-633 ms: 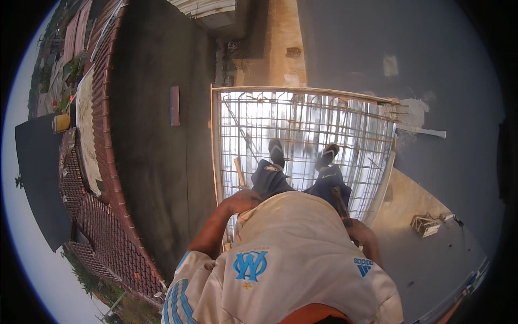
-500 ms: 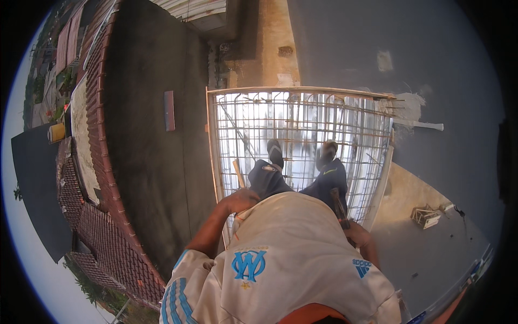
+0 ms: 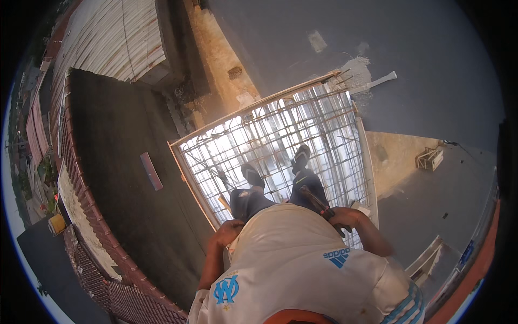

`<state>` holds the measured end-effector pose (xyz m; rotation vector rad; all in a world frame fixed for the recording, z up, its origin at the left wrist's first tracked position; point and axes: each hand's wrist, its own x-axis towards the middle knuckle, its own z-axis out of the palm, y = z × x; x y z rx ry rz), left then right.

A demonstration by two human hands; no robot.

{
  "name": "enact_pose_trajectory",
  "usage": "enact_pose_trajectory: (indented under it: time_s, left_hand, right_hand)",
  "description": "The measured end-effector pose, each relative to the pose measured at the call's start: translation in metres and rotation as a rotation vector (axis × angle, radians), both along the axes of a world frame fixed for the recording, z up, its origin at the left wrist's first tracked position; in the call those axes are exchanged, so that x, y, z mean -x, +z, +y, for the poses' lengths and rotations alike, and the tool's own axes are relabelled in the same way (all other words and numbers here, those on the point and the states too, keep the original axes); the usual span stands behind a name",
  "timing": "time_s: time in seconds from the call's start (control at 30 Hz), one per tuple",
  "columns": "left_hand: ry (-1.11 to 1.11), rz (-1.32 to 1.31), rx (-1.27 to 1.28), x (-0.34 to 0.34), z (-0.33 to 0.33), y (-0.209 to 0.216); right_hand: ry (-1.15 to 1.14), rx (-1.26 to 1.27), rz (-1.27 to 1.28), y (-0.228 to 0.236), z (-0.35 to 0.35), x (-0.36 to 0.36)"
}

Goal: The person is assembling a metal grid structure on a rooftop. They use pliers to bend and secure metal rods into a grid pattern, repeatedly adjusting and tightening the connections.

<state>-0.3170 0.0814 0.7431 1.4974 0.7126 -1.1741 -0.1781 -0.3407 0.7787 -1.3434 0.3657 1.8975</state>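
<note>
I stand over a grid of steel reinforcing bars (image 3: 275, 129) laid above shiny corrugated sheets inside a wooden frame. My right hand (image 3: 348, 217) is at my right hip, closed around dark pincers (image 3: 317, 201) with long handles. They slant across my right thigh. At the left side of my waist, by the hem of my pale shirt (image 3: 286, 243), my left hand (image 3: 229, 232) is closed. What its fingers hold is hidden. A light wooden handle (image 3: 224, 204) sticks out just beyond it, beside my left thigh. Both my feet are over the grid.
Left of the frame runs a dark flat surface with a reddish board (image 3: 151, 171) on it, edged by roof tiles (image 3: 89, 197). A grey slab (image 3: 421, 59) lies beyond at right. A wooden crate-like piece (image 3: 429, 158) and a yellow bucket (image 3: 56, 224) stand farther out.
The view has turned, so the grid and frame now lie slanted. My right hand and the pincers are a little higher in the picture; my left hand stays at my waist.
</note>
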Motion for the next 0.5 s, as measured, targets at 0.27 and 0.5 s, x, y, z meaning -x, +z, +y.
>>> enact_pose_trajectory:
  time_s: [0.27, 0.5]
  left_hand:
    - [-0.186, -0.043, -0.094, -0.069, -0.063, -0.04]
    - [-0.489, -0.1, -0.059, -0.18, -0.144, -0.06]
  right_hand:
    - [-0.334, -0.072, -0.144, -0.023, -0.07, 0.025]
    - [-0.255, -0.092, -0.474, -0.021, -0.092, 0.059]
